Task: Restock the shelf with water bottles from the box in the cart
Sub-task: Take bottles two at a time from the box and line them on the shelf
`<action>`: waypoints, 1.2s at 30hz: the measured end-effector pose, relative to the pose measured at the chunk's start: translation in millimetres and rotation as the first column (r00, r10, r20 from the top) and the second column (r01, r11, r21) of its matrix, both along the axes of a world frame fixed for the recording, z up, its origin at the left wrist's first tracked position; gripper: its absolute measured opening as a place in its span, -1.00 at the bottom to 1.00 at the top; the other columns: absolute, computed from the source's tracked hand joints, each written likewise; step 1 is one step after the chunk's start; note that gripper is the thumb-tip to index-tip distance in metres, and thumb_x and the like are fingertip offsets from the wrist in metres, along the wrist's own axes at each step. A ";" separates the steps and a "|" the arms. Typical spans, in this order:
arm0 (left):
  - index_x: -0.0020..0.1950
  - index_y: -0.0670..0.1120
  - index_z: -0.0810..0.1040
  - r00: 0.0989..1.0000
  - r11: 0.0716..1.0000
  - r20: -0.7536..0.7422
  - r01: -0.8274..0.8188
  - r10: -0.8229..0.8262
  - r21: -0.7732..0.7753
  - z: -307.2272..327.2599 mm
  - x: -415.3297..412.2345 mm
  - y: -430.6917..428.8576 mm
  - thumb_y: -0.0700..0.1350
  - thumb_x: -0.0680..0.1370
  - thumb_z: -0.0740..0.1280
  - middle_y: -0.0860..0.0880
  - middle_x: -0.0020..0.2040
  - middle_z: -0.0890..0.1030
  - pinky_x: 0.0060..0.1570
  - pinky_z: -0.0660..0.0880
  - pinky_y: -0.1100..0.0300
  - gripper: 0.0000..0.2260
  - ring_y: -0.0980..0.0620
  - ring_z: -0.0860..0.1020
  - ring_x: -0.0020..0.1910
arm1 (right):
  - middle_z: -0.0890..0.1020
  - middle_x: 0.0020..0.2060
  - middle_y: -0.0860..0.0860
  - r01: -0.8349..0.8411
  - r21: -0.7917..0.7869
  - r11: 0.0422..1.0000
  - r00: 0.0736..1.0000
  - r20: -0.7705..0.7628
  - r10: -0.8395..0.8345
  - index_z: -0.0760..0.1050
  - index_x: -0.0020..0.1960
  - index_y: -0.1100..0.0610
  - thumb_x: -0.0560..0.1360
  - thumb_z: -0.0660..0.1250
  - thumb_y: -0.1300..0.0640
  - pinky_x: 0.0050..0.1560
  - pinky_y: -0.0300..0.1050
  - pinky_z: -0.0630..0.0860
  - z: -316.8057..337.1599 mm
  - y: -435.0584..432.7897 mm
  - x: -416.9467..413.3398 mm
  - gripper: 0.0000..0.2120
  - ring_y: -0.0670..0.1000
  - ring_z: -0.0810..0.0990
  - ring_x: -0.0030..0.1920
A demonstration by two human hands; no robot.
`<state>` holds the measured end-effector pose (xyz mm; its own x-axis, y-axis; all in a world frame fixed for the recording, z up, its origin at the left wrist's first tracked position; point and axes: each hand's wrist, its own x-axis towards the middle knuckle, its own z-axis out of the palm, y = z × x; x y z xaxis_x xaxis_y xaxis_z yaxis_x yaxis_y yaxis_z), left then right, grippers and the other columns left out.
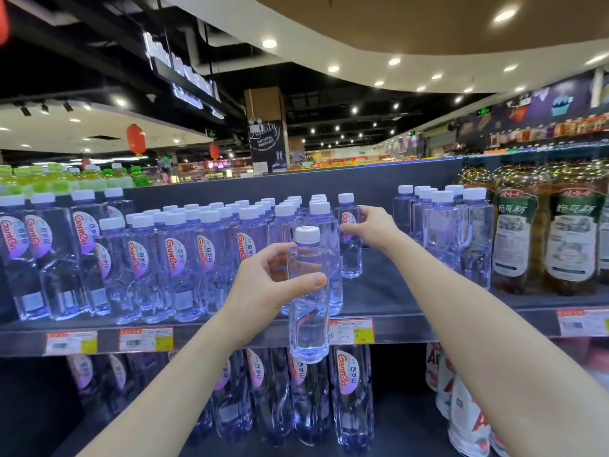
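Held bottle [308,298]: the left hand [263,285] is gripping it upright, just in front of the shelf edge [211,331].
Far bottle [348,235]: the right hand [372,227] is closing its grip on it, at the right end of the Ganten rows [184,245].
Doing it well: lowering it upright into the bare gap [382,285], label forward, snug against its neighbour.
Contents: both are holding clear water, caps on.
Box, cart: out of view.

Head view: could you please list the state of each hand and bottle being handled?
left hand: gripping a bottle
held bottle: capped, upright, off the shelf
right hand: fingers around a standing bottle
shelf bottle: capped, upright, on the shelf
shelf: bare gap beside it
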<state>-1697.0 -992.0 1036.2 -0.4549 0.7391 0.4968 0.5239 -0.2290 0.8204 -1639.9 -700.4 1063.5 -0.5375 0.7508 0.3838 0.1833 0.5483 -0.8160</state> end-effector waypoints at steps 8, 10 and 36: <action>0.16 0.03 0.64 1.000 1.000 0.010 0.023 -0.023 0.003 -3.8 0.9 2.8 -0.22 0.41 0.62 0.13 -0.02 0.76 -0.10 0.56 0.40 -0.62 0.21 0.70 -0.03 | 0.69 0.06 -0.01 0.035 -0.006 0.999 0.999 -0.020 -0.035 0.59 0.26 0.03 0.48 0.54 0.03 0.17 0.02 0.61 -3.2 7.8 -14.1 -0.62 0.04 0.66 0.09; 0.16 0.04 0.64 1.000 1.000 0.012 0.022 -0.022 0.004 -4.4 -0.9 3.1 -0.21 0.41 0.62 0.13 0.00 0.76 -0.08 0.57 0.38 -0.61 0.18 0.71 0.00 | 0.69 0.07 -0.01 0.030 -0.017 0.999 0.999 -0.014 -0.030 0.59 0.28 0.03 0.49 0.54 0.03 0.15 0.01 0.61 -2.4 9.7 -14.8 -0.61 0.04 0.66 0.09; 0.20 -0.02 0.69 0.988 0.984 0.004 0.151 -0.153 0.098 22.5 31.3 28.4 -0.17 0.42 0.63 -0.01 0.05 0.75 0.09 0.66 0.06 -0.62 0.00 0.72 0.08 | 0.66 0.00 -0.14 -0.290 0.140 0.947 0.950 0.165 0.266 0.34 0.29 -0.15 0.50 0.33 0.22 -0.01 -0.16 0.57 5.8 -163.9 130.7 -0.55 -0.10 0.67 -0.01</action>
